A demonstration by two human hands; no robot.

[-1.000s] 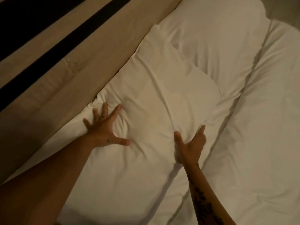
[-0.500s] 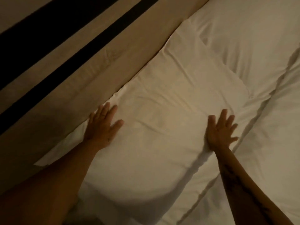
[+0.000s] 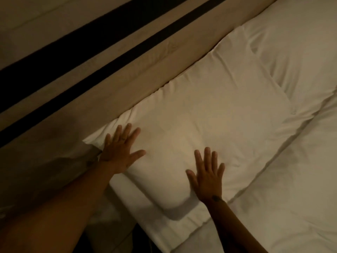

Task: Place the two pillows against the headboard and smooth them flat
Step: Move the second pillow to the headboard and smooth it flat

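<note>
Dim, warm light over a bed seen from above. Near pillow (image 3: 209, 128), white, lying flat with its long edge pressed against the tan headboard (image 3: 127, 73), which carries two dark bands running along its length. Second pillow (image 3: 295, 48) farther along, also touching the headboard, its near end tucked partly under the first one's corner. White duvet (image 3: 291, 189) spread beside both pillows on the side away from the headboard, a long crease running along its edge.

Left hand (image 3: 121, 150) laid palm down on the near pillow's corner closest to the headboard, fingers spread and straight, released, gripping nothing. Right hand (image 3: 207, 175) likewise flat and released, fingers fanned, resting on the same pillow near its duvet-side edge. Bare forearms reaching in from the bottom edge, a dark mark visible on the right wrist. Near pillow's surface fairly smooth between the hands, with small puckers along the headboard seam. Second pillow showing several folds.
</note>
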